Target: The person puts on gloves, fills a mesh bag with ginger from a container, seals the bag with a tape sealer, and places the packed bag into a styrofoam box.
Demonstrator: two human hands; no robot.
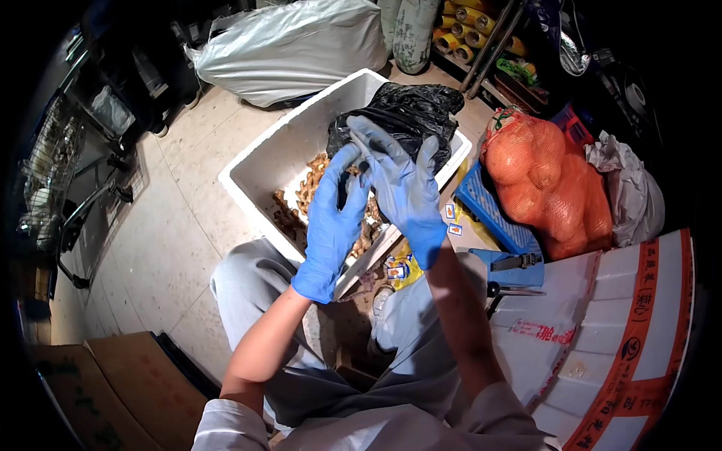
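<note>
Over the white box [259, 180], left hand [329, 233]: gloved, fingers curved toward its partner; I could not tell whether they gripped anything.
Right hand [410, 199]: gloved, fingers open and spread, close beside the left, perhaps for two-handed work.
Ginger [310, 188]: lay inside the box, below the hands; the walls likely kept it together.
Black bag [421, 109]: bunched in the box's far right part, seemingly so the ginger was exposed.
Blue basket [492, 207]: right of the box, probably for easy reach.
Knees: flanked the box's near corner, apparently to bring it close.
</note>
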